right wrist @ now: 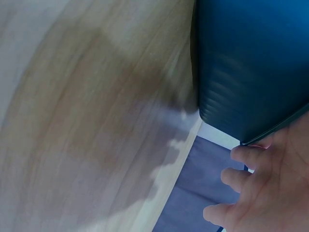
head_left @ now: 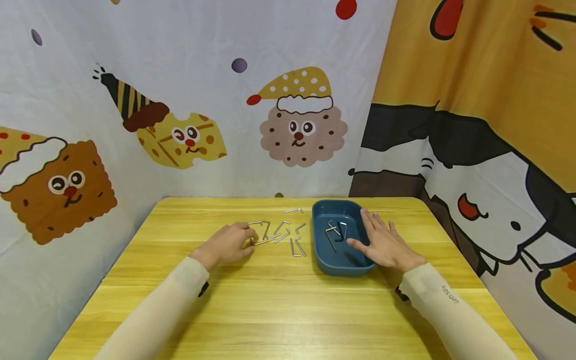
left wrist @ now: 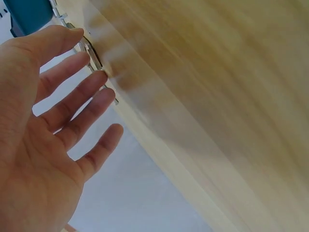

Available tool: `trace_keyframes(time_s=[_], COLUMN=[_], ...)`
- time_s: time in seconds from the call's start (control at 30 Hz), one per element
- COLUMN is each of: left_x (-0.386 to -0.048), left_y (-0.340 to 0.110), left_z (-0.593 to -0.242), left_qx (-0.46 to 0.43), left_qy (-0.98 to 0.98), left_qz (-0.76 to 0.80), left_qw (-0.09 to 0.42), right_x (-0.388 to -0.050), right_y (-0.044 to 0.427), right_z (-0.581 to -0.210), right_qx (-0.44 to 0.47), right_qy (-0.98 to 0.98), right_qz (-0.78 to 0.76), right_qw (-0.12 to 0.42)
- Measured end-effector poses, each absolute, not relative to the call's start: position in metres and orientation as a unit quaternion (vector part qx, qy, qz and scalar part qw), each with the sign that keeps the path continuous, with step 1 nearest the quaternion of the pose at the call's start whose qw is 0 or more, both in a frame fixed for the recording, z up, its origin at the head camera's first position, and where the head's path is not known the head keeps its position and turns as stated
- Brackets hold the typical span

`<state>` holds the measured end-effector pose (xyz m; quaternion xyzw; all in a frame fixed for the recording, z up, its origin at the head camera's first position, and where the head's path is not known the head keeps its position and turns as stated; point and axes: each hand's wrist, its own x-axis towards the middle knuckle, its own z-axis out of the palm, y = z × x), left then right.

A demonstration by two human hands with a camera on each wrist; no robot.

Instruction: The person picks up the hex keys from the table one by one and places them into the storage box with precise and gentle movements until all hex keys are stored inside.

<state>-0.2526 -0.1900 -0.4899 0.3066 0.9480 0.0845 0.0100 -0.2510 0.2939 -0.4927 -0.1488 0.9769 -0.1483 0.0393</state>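
My left hand [head_left: 229,243] hovers at the left side of a loose group of L-shaped hex keys [head_left: 292,247] on the table. In the left wrist view its fingers [left wrist: 77,99] are spread and slightly bent, with nothing seen between them. The tips are close to a few keys; whether they touch cannot be told. My right hand [head_left: 386,245] rests on the right rim of a blue tray [head_left: 344,270], fingers extended along the outside and thumb over the inside. Several hex keys, silver and black, lie in the tray, among them a long one [head_left: 331,241].
The wooden table [head_left: 252,310] bears everything. Its back edge meets a printed white curtain [head_left: 202,50], and a yellow patterned curtain [head_left: 508,115] hangs to the right. One silver hex key [head_left: 293,210] lies apart, near the back.
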Motion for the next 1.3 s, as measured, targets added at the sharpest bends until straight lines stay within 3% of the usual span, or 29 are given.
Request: trace_keyframes(time_s=[0.83, 1.1, 1.3], left_x=[-0.242, -0.234, -0.233], left_y=[-0.167, -0.163, -0.160], left_z=[-0.491, -0.492, -0.492], left_qx=[0.393, 0.367, 0.365], left_qy=[0.902, 0.926, 0.929], left_qz=[0.168, 0.081, 0.056], left_qw=[0.060, -0.008, -0.017], right_x=[-0.250, -0.250, -0.251], right_y=[0.294, 0.292, 0.292], right_z=[-0.493, -0.494, -0.493], right_qx=[-0.149, -0.150, -0.148], right_qy=[0.977, 0.977, 0.977], right_qz=[-0.146, -0.145, -0.148], right_qw=[0.037, 0.038, 0.039])
